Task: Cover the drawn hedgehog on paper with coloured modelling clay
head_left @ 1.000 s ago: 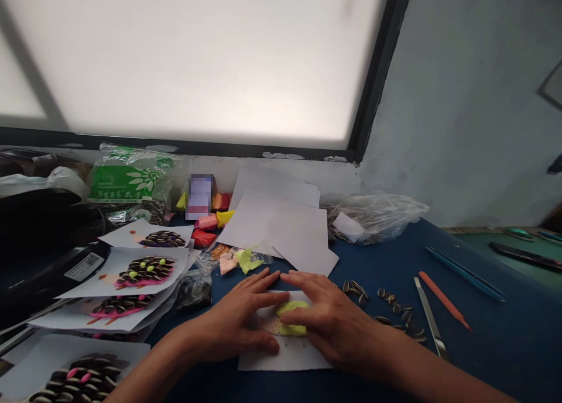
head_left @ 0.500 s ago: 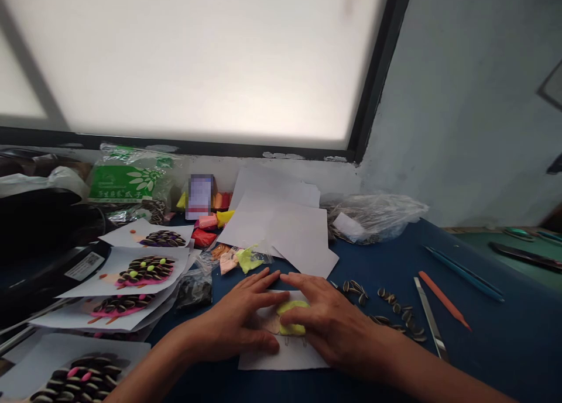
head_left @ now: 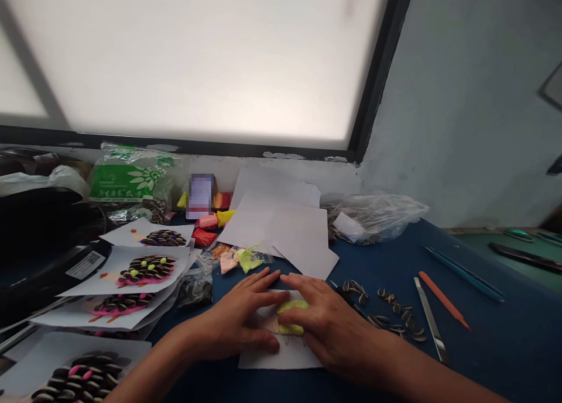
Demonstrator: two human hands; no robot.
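A white sheet of paper (head_left: 281,361) lies under both hands, with a pencil outline on it. Spread on the sheet is a flat patch of yellow-green clay (head_left: 293,305), next to a paler, peach-coloured patch (head_left: 272,323). My left hand (head_left: 239,321) rests on the paper's left side, fingers stretched and apart, holding nothing. From the right, my right hand (head_left: 327,321) reaches over the clay; one digit presses on the yellow-green surface while the others are spread. Part of the clay is hidden beneath this hand.
Sunflower seeds (head_left: 401,315), a metal blade-like tool (head_left: 431,321), an orange tool (head_left: 444,300) and blue tweezers (head_left: 465,274) lie to the right. Finished seed-and-clay hedgehog pictures (head_left: 144,271) are stacked left. Clay packets (head_left: 204,237) and blank paper sheets (head_left: 281,216) sit behind.
The pressing digit of my right hand has slid slightly left over the clay. My right forearm has shifted a little, showing more of a dark pen-like tool. My left hand stays in place.
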